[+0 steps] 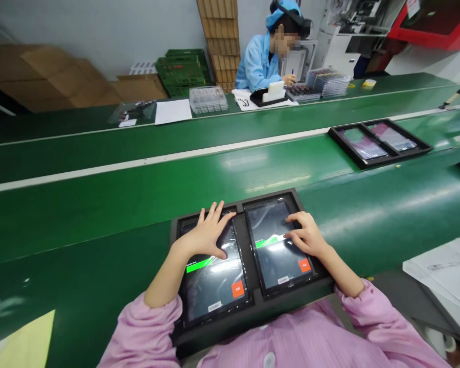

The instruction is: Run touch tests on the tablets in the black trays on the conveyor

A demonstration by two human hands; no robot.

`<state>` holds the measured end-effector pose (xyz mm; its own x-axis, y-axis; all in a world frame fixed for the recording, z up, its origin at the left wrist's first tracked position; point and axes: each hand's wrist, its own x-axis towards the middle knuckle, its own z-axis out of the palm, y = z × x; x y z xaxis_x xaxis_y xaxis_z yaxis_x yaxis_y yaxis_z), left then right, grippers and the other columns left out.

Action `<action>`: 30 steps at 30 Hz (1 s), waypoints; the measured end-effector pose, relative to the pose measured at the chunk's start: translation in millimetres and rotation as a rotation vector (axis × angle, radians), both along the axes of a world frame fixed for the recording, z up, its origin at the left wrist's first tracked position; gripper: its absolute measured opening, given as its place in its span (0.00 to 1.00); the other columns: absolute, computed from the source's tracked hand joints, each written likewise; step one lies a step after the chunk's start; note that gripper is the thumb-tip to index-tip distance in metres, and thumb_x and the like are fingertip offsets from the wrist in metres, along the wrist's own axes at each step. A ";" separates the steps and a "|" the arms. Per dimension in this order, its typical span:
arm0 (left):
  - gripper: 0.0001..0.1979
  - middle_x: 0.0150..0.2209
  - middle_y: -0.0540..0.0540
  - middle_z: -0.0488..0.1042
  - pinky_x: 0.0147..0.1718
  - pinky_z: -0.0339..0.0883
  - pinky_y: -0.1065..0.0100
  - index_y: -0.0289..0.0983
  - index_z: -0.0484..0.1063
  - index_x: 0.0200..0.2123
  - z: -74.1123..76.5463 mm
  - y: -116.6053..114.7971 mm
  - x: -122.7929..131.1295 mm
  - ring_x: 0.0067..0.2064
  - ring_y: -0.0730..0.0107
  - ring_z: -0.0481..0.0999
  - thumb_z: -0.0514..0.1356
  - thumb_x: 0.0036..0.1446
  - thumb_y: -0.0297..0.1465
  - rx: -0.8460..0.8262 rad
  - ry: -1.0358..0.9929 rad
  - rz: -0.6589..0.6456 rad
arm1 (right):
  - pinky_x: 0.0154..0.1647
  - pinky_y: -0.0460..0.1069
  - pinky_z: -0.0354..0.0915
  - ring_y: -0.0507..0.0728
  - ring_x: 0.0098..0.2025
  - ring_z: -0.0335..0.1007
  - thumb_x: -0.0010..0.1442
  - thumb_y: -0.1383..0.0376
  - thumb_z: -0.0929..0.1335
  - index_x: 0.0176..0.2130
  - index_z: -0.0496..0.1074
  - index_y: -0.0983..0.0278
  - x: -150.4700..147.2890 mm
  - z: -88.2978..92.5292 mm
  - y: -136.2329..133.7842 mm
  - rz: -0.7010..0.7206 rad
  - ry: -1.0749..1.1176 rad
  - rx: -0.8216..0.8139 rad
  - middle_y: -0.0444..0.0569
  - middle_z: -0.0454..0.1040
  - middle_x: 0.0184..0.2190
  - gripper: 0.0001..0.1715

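Note:
A black tray [249,312] lies on the green conveyor belt right in front of me, holding two tablets side by side. My left hand [209,232] rests flat with spread fingers on the upper part of the left tablet [214,283]. My right hand [306,235] has its fingertips on the screen of the right tablet [276,245]. Each dark screen shows a green bar and an orange square button near its lower right corner. Neither hand grips anything. My pink sleeves fill the bottom edge.
Another black tray with two tablets [379,142] lies further along the belt at the right. A person in blue [264,56] sits writing at the far side, among stacked clear trays [208,98], papers [173,111] and green crates [182,69]. White sheets [448,273] lie at my right.

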<state>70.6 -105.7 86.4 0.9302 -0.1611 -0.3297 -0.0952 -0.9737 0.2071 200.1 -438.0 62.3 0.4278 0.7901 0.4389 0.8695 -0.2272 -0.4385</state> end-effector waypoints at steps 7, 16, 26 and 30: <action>0.61 0.69 0.27 0.18 0.63 0.28 0.33 0.39 0.35 0.70 6.0 -2.1 -0.5 0.69 0.34 0.20 0.69 0.43 0.48 -0.012 0.050 -0.009 | 0.46 0.58 0.59 0.61 0.47 0.64 0.63 0.65 0.60 0.31 0.81 0.57 1.0 -3.5 0.2 -0.026 -0.007 -0.038 0.52 0.70 0.45 0.21; 0.58 0.70 0.30 0.18 0.63 0.29 0.32 0.41 0.39 0.70 6.0 -2.9 -1.7 0.69 0.32 0.21 0.70 0.44 0.46 -0.041 0.027 0.007 | 0.48 0.58 0.60 0.62 0.47 0.62 0.64 0.64 0.59 0.36 0.80 0.60 3.8 -11.4 0.7 -0.479 0.004 0.081 0.53 0.66 0.44 0.20; 0.24 0.72 0.41 0.24 0.64 0.33 0.35 0.46 0.71 0.52 28.4 -11.6 1.3 0.69 0.34 0.23 0.66 0.50 0.35 -0.060 0.129 0.075 | 0.52 0.60 0.59 0.66 0.55 0.54 0.51 0.77 0.62 0.41 0.77 0.63 8.3 -17.4 14.9 -0.641 0.142 -0.269 0.59 0.63 0.53 0.22; 0.26 0.72 0.41 0.39 0.62 0.45 0.35 0.50 0.73 0.52 -2.6 4.4 -2.1 0.70 0.33 0.34 0.66 0.47 0.34 0.100 0.039 0.076 | 0.52 0.59 0.59 0.65 0.56 0.55 0.52 0.78 0.64 0.38 0.78 0.63 6.4 -13.9 24.3 -0.669 0.164 -0.264 0.58 0.64 0.54 0.19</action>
